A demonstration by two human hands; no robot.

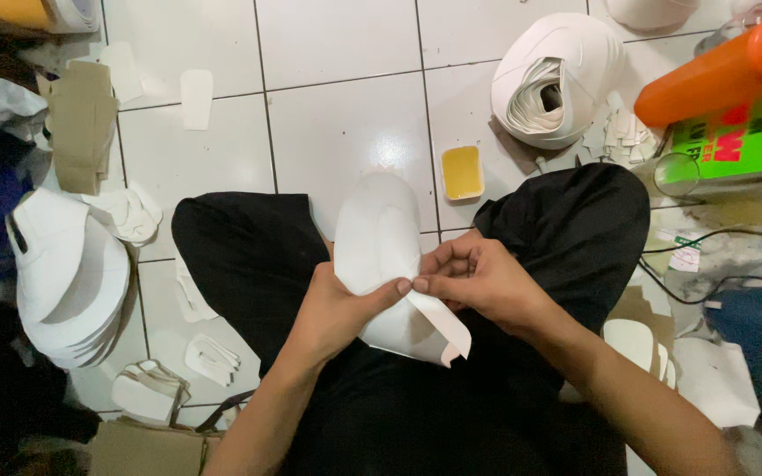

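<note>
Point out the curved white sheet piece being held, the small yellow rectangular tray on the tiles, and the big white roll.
curved white sheet piece [379, 231], head view, upper face.
small yellow rectangular tray [462, 172], head view, centre.
big white roll [575, 48], head view, outer wrap.

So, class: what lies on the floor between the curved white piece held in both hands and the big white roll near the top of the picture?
In the head view, a small shallow tray of yellow liquid sits on the white tiled floor between the curved white piece and the big white roll.
</note>
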